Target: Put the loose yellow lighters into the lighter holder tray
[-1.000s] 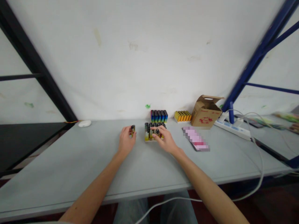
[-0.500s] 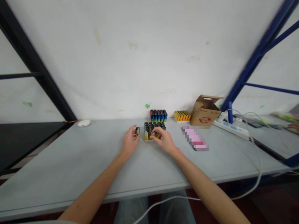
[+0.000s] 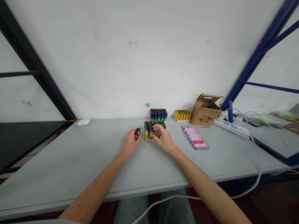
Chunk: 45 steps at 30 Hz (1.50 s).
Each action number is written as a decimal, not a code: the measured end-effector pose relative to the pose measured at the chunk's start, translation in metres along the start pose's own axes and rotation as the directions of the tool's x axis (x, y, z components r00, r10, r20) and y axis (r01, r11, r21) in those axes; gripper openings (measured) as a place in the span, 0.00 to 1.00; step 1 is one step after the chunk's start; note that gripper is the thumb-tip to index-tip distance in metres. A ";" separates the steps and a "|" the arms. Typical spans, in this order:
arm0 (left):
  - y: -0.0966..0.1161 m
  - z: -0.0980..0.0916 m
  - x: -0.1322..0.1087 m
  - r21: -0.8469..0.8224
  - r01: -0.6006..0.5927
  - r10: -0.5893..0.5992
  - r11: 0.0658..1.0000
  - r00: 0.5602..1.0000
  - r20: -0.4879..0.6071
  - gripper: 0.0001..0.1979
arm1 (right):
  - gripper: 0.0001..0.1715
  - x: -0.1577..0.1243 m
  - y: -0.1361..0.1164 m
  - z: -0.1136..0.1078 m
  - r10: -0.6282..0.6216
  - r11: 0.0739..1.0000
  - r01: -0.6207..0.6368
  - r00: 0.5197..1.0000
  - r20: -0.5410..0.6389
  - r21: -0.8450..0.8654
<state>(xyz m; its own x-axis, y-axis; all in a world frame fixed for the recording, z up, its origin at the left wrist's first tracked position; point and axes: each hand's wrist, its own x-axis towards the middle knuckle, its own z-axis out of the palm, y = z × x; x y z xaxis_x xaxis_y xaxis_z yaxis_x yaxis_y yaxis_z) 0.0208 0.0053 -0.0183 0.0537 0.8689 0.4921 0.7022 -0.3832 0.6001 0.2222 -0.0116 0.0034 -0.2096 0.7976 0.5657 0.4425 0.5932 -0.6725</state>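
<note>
Between the fingers and thumb of my left hand (image 3: 130, 140) stands a black-and-gold battery (image 3: 138, 132), a little left of the block of similar batteries (image 3: 146, 130). That block stands upright in rows on a low pale base, partly covered by my right hand (image 3: 164, 140). Thumb and fingers of my right hand close around another battery (image 3: 152, 132) at the block's front edge. Behind the block is a second group of blue-and-black batteries (image 3: 158, 115). Yellow batteries (image 3: 182, 115) stand in a white tray farther right.
An open cardboard box (image 3: 203, 113) stands at the back right, beside a white power strip (image 3: 233, 128) with cables. A blurred pink phone-shaped item (image 3: 195, 137) lies right of my right hand. A white rounded object (image 3: 83, 122) sits at the back left. The wall borders the grey table (image 3: 93, 168).
My left hand, with its battery, has shifted slightly right, nearer the block. My right hand stays at the block's front, its fingers slightly adjusted around the battery there.
</note>
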 end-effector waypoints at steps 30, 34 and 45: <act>-0.001 -0.002 0.000 0.140 -0.054 0.050 0.989 0.998 0.031 0.08 | 0.13 0.001 -0.002 -0.007 -0.135 0.981 0.133 0.991 -0.005 -0.141; -0.004 0.001 -0.001 0.210 -0.068 0.064 0.975 0.998 0.026 0.09 | 0.14 0.002 0.000 -0.009 -0.205 0.930 0.177 0.977 -0.055 -0.321; 0.013 -0.013 -0.002 0.111 -0.019 0.033 0.994 0.992 -0.118 0.18 | 0.16 0.000 -0.009 -0.010 -0.244 0.937 0.189 0.956 -0.163 -0.293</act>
<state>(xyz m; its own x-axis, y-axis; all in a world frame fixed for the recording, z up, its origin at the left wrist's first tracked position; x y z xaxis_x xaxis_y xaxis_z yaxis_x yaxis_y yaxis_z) 0.0205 -0.0060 -0.0031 -0.0077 0.8128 0.5825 0.7758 -0.3627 0.5164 0.2267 -0.0185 0.0142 -0.1665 0.5998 0.7827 0.6307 0.6749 -0.3830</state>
